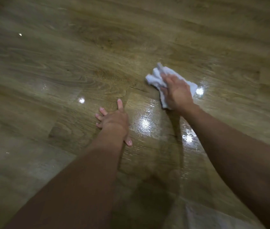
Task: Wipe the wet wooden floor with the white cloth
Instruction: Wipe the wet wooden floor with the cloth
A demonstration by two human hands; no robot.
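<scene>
Head view, and it's blurry. My right hand (177, 92) covers the middle of the white cloth (155, 76), so only its crumpled, soft folds poke out on either side. I press it flat to the wooden floor (64, 71), fingers fairly straight, right of centre. My left hand (114, 121) lies spread on the planks, fingers splayed, holding nothing. A wet sheen (145, 123) glares over the grain between my arms. Both forearms run off the bottom edge.
</scene>
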